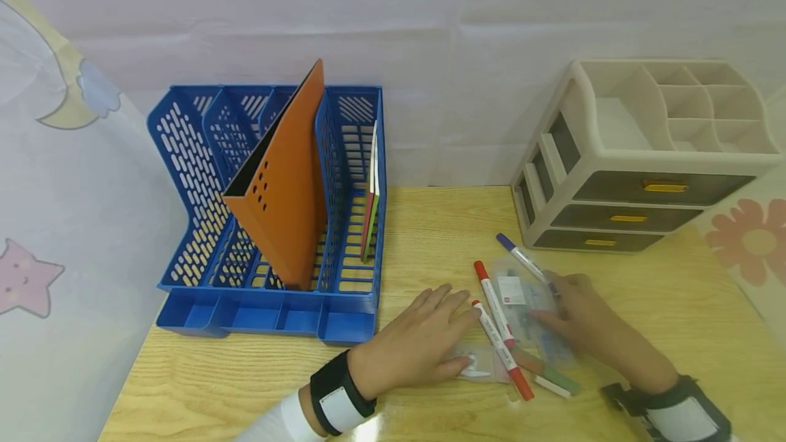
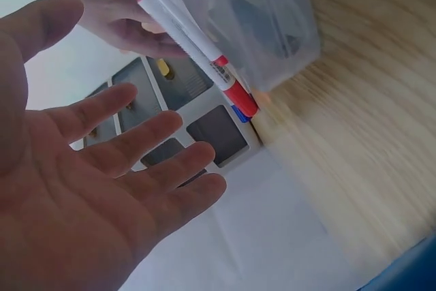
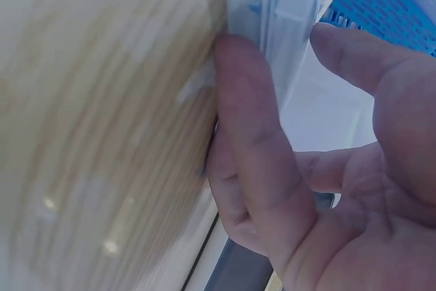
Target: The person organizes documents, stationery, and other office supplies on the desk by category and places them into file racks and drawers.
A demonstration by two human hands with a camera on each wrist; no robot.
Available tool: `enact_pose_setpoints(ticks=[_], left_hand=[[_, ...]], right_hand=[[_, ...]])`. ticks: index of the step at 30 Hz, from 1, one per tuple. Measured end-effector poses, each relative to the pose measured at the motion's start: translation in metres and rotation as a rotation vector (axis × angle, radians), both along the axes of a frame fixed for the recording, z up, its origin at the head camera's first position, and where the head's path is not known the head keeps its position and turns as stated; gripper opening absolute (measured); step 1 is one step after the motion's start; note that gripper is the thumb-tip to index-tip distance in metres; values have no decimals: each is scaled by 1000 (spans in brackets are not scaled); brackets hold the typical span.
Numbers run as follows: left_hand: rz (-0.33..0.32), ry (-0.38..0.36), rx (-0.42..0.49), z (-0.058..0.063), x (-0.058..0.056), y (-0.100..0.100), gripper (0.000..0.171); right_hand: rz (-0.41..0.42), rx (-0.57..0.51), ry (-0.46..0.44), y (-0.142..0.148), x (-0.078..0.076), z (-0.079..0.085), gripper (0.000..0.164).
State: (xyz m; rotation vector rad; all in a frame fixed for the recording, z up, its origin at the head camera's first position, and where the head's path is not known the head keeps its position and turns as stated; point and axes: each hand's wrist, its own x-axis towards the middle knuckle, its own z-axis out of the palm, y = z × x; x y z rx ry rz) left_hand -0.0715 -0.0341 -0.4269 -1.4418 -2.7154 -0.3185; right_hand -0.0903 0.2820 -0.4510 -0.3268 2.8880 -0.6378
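My left hand (image 1: pixel 424 343) hovers or rests beside a small clear packet (image 1: pixel 475 365), its fingers spread. Two red-capped markers (image 1: pixel 493 302) lie close to its fingertips. In the left wrist view the palm faces the camera, holding nothing. My right hand (image 1: pixel 583 326) is at the right side of a clear plastic case (image 1: pixel 512 319). The right wrist view has its thumb and index finger at opposite sides of the case (image 3: pixel 289 25). A blue-capped marker (image 1: pixel 522 254) reaches from behind the case to the right fingers. A green-ended stick (image 1: pixel 561 380) lies nearer the table's front.
A blue file rack (image 1: pixel 346 302) at left holds an orange folder (image 1: pixel 288 203) and thin booklets (image 1: pixel 371 196). On the right stands a beige drawer unit (image 1: pixel 589 135) with yellow handles and top compartments. A pale cloth wall (image 1: pixel 430 74) runs behind the wooden table (image 1: pixel 430 230).
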Motion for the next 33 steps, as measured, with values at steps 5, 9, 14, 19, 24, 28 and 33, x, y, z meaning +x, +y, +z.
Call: enact_pose_setpoints(ticks=[5, 9, 14, 19, 24, 28, 33], left_hand=[[48, -64, -18, -1, -4, -2, 68], [70, -54, -19, -4, -7, -2, 71], [90, -23, -14, -7, -8, -3, 77], [102, 9, -5, -11, -8, -4, 80], [105, 17, 5, -12, -9, -7, 81], [111, 22, 12, -13, -10, -9, 81], [105, 19, 8, -14, -11, -11, 83]], right_hand=[[4, -30, -19, -8, -1, 1, 85], [20, -28, -27, -10, -4, 0, 82], [33, -47, -55, -4, -9, 2, 69], [32, -84, -45, 12, -15, 15, 55], [-48, -84, 61, 37, -20, 38, 46], [-153, -238, 177, 58, -23, 55, 38], [-228, -844, 233, 68, -26, 66, 29]])
